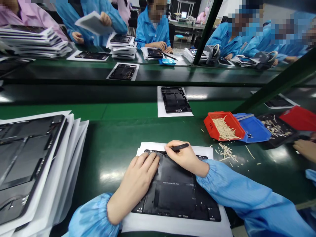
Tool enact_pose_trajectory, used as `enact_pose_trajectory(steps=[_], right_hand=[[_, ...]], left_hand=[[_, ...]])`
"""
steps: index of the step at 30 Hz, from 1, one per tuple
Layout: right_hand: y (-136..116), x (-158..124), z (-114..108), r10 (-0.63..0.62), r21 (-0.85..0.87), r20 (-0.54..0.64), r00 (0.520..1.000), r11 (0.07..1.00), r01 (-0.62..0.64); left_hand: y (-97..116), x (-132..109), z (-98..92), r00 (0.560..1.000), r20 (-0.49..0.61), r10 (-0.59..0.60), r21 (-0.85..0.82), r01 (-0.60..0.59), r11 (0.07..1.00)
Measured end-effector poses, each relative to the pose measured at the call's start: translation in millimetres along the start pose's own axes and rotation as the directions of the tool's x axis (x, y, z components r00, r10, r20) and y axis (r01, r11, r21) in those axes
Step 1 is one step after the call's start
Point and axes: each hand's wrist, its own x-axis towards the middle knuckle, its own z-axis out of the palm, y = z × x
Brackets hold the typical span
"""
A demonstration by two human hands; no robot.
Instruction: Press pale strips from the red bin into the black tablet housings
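Note:
An opened black tablet housing [175, 197] lies on white sheets [212, 227] in front of me, its inner side with battery panels facing up. My left hand [140, 177] rests flat on its upper left part, fingers stretched out and lying close together. Pinched in my right hand [184, 158] is a slim black tool that looks like tweezers [179, 147]. Its narrow tip points left, at the tablet's top edge near my left fingertips. My right fingers hide part of the tool, and what the tip touches is too small to tell.
At left stands a tall stack of tablet housings [24, 158] between white sheets. A red bin [223, 126] of thin pale sticks, a blue bin [251, 128] and a black tray [277, 130] sit at right. Another tablet [175, 99] lies ahead. Co-workers in blue sit opposite.

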Motion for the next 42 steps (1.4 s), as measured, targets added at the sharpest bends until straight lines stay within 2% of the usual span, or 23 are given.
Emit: enact_pose_trajectory(steps=[4,10,16,26,31,42], right_hand=[[1.4,0.2,1.5,-0.005,0.048,0.019,1.000,0.999,0.004],[5.6,0.5,3.1,-0.005,0.140,0.018,1.000,0.990,0.003],[6.6,1.0,3.2,-0.020,0.094,-0.006,1.000,0.995,0.020],[3.0,1.3,1.8,-0.049,0.019,-0.019,0.999,0.999,0.049],[0.8,2.7,0.8,-0.018,-0.042,-0.013,1.000,0.999,0.017],[3.6,3.0,0.7,0.019,0.022,0.018,1.000,1.000,-0.019]], left_hand=[[-2.3,-1.4,3.7,0.999,0.020,0.028,-0.044,-0.027,0.999],[-2.4,1.4,5.6,0.998,0.053,-0.018,-0.070,0.022,0.997],[-3.3,3.9,6.5,0.998,0.042,-0.045,-0.106,0.049,0.993],[-6.0,7.7,5.1,0.994,0.102,-0.033,-0.119,0.045,0.992],[-6.4,9.1,3.2,0.992,0.127,-0.026,-0.122,0.042,0.992],[-6.5,12.3,0.3,0.990,0.140,-0.012,-0.131,0.030,0.991]])
